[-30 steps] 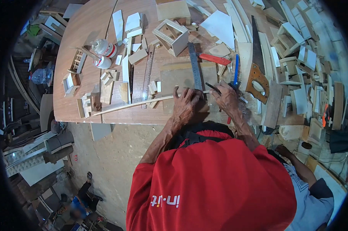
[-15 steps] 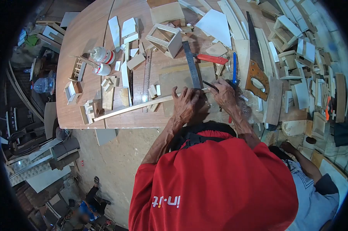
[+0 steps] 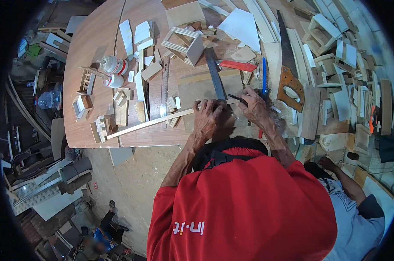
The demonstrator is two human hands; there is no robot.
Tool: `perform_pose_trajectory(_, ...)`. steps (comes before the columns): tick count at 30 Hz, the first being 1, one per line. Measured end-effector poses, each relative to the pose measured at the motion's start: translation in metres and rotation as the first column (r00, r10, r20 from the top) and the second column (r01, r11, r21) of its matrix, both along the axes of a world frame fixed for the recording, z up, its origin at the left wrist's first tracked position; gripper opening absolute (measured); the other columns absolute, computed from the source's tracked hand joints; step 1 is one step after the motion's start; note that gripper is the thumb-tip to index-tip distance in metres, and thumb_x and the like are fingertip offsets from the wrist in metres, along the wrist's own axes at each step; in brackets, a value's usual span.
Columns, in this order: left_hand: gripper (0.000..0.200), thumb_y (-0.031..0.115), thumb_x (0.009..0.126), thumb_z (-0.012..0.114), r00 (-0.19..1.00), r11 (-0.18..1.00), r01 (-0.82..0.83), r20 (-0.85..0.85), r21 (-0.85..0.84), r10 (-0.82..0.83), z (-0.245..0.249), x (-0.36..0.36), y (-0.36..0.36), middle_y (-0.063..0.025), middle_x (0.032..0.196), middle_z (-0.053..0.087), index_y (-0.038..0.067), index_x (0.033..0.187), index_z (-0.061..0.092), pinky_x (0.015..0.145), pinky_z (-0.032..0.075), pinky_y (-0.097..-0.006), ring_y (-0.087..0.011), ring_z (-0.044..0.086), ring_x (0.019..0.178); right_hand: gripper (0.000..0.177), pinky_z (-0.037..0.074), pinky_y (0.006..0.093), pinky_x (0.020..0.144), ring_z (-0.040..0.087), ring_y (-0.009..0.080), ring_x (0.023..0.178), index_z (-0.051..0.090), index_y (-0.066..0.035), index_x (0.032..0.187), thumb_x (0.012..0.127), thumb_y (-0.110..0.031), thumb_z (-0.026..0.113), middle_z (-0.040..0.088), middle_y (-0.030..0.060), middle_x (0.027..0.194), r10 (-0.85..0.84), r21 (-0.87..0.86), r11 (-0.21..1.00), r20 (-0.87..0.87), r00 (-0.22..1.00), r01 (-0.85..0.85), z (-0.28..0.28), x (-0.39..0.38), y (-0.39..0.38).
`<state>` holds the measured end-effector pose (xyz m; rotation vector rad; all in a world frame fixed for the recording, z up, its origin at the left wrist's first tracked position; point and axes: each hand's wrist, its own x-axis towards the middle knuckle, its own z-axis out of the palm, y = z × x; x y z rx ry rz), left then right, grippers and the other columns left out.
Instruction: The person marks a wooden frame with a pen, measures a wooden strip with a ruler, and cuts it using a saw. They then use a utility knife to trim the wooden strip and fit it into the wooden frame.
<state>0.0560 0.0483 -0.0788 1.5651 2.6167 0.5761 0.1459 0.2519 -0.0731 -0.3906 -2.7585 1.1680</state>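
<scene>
My left hand (image 3: 208, 116) is closed over a long thin wooden strip (image 3: 155, 121), pressing it against the lower end of a metal square (image 3: 215, 74). The square's dark blade points away across a flat board (image 3: 192, 89). In my right hand (image 3: 254, 106) is a dark pencil (image 3: 237, 99), its tip at the strip beside the square. A red-handled cutter (image 3: 237, 65) lies just beyond the square. To the right of it a blue pen-like stick (image 3: 264, 76) lies near my right fingers. The strip's left end reaches small joined wood blocks (image 3: 103, 126).
A handsaw (image 3: 288, 78) lies at the right, with piled wooden frames (image 3: 336, 56) beyond. An open wooden box frame (image 3: 184, 45), glue bottles (image 3: 113, 69) and a steel ruler (image 3: 165, 87) are on the table (image 3: 90, 48). Another person (image 3: 353, 209) sits close at the right.
The view has shifted slightly. The pencil has tilted a little in my right hand; my left hand stays on the strip.
</scene>
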Motion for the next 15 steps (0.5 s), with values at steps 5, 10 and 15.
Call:
perform_pose_trajectory(5, 0.049, 0.02, 0.073, 0.065, 0.995, 1.0, 0.01, 0.1, -0.009, -0.009, 0.0032, -0.0016, -0.0038, -0.0098, 0.113, 0.053, 0.013, 0.122, 0.06, 0.1, 0.028, -0.0542, -0.0275, 0.049, 0.111, 0.023, 0.049, 0.0399, 0.084, 0.06, 0.0313, 0.097, 0.068, -0.001, 0.098, 0.079, -0.013, 0.067, 0.058, 0.0111, 0.105, -0.017, -0.052, 0.998, 0.02, 1.0, 0.018, -0.0036, -0.0009, 0.0005)
perform_pose_trajectory(10, 0.05, 0.023, 0.073, 0.067, 0.999, 0.999, 0.027, 0.03, -0.026, -0.026, -0.0018, 0.0006, -0.0065, -0.0082, 0.112, 0.054, 0.016, 0.122, 0.061, 0.097, 0.029, -0.0505, -0.027, 0.049, 0.109, 0.022, 0.049, 0.04, 0.084, 0.06, 0.0308, 0.097, 0.069, -0.002, 0.098, 0.079, -0.013, 0.068, 0.059, 0.0109, 0.103, -0.008, -0.047, 0.999, 0.021, 1.0, 0.009, -0.0005, -0.0021, 0.0015)
perform_pose_trajectory(15, 0.052, 0.029, 0.072, 0.071, 0.999, 0.997, -0.016, 0.038, -0.081, 0.019, 0.0069, 0.0012, -0.0018, -0.0064, 0.112, 0.054, 0.019, 0.122, 0.061, 0.096, 0.03, -0.0486, -0.0268, 0.048, 0.11, 0.021, 0.048, 0.04, 0.085, 0.06, 0.0305, 0.097, 0.069, -0.002, 0.098, 0.079, -0.012, 0.067, 0.059, 0.0112, 0.102, 0.014, -0.034, 0.999, 0.036, 0.999, -0.013, 0.0035, -0.0032, 0.0029)
